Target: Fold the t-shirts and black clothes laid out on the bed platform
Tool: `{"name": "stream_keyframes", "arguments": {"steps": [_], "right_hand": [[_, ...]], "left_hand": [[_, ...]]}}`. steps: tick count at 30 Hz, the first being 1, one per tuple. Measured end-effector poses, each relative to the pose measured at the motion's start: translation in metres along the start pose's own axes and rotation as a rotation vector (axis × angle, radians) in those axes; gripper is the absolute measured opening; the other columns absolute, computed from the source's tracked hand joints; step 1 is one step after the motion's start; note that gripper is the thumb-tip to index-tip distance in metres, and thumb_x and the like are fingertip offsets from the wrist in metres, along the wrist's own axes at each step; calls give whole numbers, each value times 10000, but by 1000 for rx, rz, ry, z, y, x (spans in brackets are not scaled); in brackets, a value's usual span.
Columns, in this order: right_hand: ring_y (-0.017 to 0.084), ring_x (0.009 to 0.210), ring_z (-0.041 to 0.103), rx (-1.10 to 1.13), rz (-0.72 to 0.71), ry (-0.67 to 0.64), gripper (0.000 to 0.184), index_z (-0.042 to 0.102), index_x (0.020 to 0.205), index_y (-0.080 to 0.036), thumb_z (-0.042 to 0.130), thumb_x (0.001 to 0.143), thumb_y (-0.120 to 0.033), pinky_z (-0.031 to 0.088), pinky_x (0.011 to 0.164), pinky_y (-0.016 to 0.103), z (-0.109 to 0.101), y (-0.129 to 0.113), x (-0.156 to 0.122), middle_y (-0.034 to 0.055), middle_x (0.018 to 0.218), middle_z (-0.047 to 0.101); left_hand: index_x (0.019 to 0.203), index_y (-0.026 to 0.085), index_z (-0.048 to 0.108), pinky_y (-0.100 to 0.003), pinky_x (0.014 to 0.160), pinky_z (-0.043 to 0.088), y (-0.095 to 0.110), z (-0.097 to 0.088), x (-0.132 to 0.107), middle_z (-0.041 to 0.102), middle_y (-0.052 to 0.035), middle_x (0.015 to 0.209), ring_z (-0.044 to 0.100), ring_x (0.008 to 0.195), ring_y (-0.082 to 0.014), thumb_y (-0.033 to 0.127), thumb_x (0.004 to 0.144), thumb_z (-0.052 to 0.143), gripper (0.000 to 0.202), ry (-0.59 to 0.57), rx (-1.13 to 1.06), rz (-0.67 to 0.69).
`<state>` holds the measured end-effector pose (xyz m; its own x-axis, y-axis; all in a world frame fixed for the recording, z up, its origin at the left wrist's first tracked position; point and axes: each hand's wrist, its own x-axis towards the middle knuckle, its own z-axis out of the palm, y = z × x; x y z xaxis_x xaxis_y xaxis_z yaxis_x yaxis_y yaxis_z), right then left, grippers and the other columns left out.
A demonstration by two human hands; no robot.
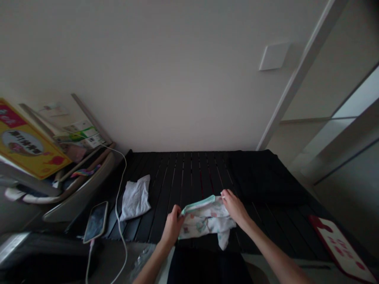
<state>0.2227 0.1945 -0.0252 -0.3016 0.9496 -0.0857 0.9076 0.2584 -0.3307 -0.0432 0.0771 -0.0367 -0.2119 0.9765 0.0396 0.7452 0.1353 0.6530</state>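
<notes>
A small white patterned garment (205,223) with a mint-green waistband lies on the near part of a black slatted table (189,173). My left hand (172,227) pinches the left end of the waistband, fingers closed on the cloth. At the right end, my right hand (235,208) grips the same band. The garment is stretched between both hands, with one leg hanging toward me.
A folded white cloth (135,197) lies on the table to the left. A phone (96,221) on a white charging cable (119,205) sits at the left edge. A chair with a yellow box (26,146) and papers stands far left. A red-and-white mat (340,246) lies at right.
</notes>
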Motion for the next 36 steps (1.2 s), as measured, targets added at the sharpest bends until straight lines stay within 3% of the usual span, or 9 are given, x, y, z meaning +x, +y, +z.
{"name": "stream_keyframes", "arguments": {"steps": [6,9,11,15,20,22,25,30,36], "right_hand": [[244,1073,560,320,-209,642,186,490,1035,-206,353,919,-256,477,886,384,-45,-5,-7,136,1166,499],[263,1124,518,467,-244,786,135,476,973,-215,396,894,-289,443,937,437,-58,-9,-14,149,1206,470],[245,1027,552,605,-229,683,130,465,946,-225,432,879,-331,457,888,416,-64,-10,-22,112,1083,534],[144,702,516,955,-213,68,201,458,875,-233,521,848,-421,435,639,260,-79,-10,-52,-14,774,513],[113,685,469,1219,-274,-403,387,511,1030,-239,632,754,-480,382,591,218,-105,-12,-80,-20,842,512],[126,719,489,1110,-264,-393,402,542,1077,-234,629,745,-444,389,614,228,-108,-11,-75,-10,865,531],[145,735,496,774,-221,-190,187,605,795,-203,597,745,-383,405,662,255,-99,-8,-57,-2,801,521],[210,957,529,606,-230,58,193,540,649,-207,577,757,-363,397,869,330,-82,-1,-40,55,970,579],[109,597,416,724,-281,-355,249,518,720,-207,533,846,-421,313,543,223,-94,5,-45,-54,622,451]], "left_hand": [[1015,203,554,-236,674,438,15,-50,6,611,2,820,575,753,-154,438,853,515,288,-29,-329,16],[876,184,611,-235,694,428,30,-71,10,615,-9,803,556,771,-159,496,841,540,322,-52,-324,65],[796,169,598,-220,650,404,38,-84,8,583,2,746,518,719,-139,511,838,551,347,-105,-391,88],[777,160,541,-183,537,328,50,-110,-6,511,36,663,436,595,-91,525,802,609,373,-370,-666,43],[750,168,504,-172,482,303,58,-132,-8,499,43,637,394,521,-67,553,724,668,419,-494,-826,-15],[752,166,531,-171,472,303,58,-133,4,499,44,626,401,518,-72,551,729,653,404,-407,-707,-11],[802,165,593,-173,451,299,54,-129,28,506,45,624,416,521,-83,515,771,601,352,-233,-414,-17],[859,166,647,-188,516,367,44,-124,45,584,23,693,494,606,-112,453,814,542,310,-234,-224,28],[863,171,685,-190,426,300,38,-151,37,550,37,606,443,487,-97,495,810,565,350,-566,-195,-3]]}}
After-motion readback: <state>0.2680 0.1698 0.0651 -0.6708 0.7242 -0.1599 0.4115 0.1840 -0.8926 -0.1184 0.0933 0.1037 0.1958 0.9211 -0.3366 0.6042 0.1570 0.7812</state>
